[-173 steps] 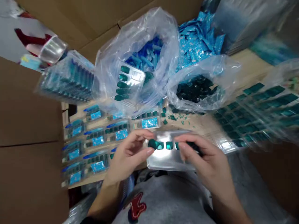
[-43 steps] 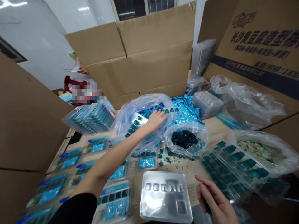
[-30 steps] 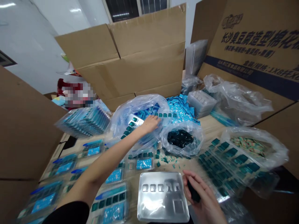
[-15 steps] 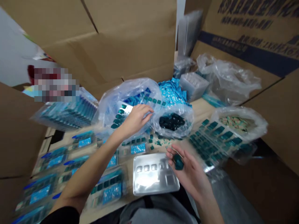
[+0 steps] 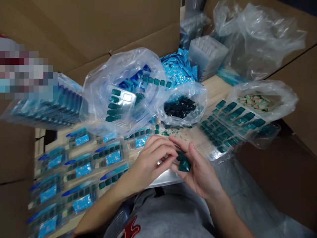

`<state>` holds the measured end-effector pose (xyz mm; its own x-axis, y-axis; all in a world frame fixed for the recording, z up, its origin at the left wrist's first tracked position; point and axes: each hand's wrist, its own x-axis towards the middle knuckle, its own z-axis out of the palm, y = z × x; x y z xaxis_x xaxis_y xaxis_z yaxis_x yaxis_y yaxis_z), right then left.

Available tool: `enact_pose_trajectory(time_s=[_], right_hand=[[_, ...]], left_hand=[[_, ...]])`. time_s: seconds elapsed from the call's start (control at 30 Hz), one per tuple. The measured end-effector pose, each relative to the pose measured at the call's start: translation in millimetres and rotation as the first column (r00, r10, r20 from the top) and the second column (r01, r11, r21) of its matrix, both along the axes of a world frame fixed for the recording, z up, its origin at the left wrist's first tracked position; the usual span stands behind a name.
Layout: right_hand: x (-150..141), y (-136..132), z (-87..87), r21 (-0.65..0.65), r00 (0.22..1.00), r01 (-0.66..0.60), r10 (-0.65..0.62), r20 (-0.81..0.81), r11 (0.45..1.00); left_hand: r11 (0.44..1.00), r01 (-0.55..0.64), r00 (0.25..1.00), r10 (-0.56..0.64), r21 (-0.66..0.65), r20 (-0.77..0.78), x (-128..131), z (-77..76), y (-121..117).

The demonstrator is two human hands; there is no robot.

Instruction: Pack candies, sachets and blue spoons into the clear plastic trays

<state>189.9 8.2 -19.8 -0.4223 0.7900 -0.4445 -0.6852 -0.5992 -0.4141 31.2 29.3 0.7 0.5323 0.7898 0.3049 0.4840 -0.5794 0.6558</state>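
In front of my body, my right hand [image 5: 201, 173] is turned palm up with its fingers curled round a few glossy dark green press-on nails [image 5: 184, 166]. My left hand [image 5: 153, 160] meets it from the left, thumb and fingers pinched together beside the nails. What those fingertips hold, if anything, is hidden. A clear plastic tray [image 5: 165, 178] lies beneath both hands, mostly covered by them. Just beyond them, small green pieces [image 5: 173, 132] are scattered on the table.
An open plastic bag [image 5: 182, 107] of dark green nails stands ahead. Left of it is a larger bag [image 5: 99, 86]. Filled clear packs [image 5: 83, 170] cover the left side. Nail-filled trays [image 5: 223, 132] are stacked at right, near a bag [image 5: 287, 99] of small striped pieces. Cardboard [image 5: 123, 23] rises behind.
My left hand has come back from above the large bag to my right hand, its fingers now pinched. My right hand still holds the green nails. The view has tilted down.
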Motion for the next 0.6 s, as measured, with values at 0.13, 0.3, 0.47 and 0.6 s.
enact_pose_trajectory(time_s=[0.13,0.3,0.47,0.6], right_hand=[[0,-1,-2.7,-0.055,1.000,-0.012,0.013,0.022,0.998],[2,-1,-3.4,0.045,0.996,-0.081,0.079,0.037,0.996],[3,-7,-5.2,0.303,0.953,-0.094,-0.002,0.304,0.948],[4,-11,-6.2,0.347,0.860,-0.077,-0.114,0.498,0.935]], left_hand=[[0.996,0.058,0.994,-0.065,-0.075,-0.090,1,-0.2,-4],[0.975,0.011,0.995,0.010,-0.222,0.096,-5,-5.0,-8],[0.898,-0.017,0.927,0.178,-0.439,0.330,-12,-11.6,-15],[0.889,-0.003,0.942,0.156,-0.458,0.297,-15,-11.1,-20]])
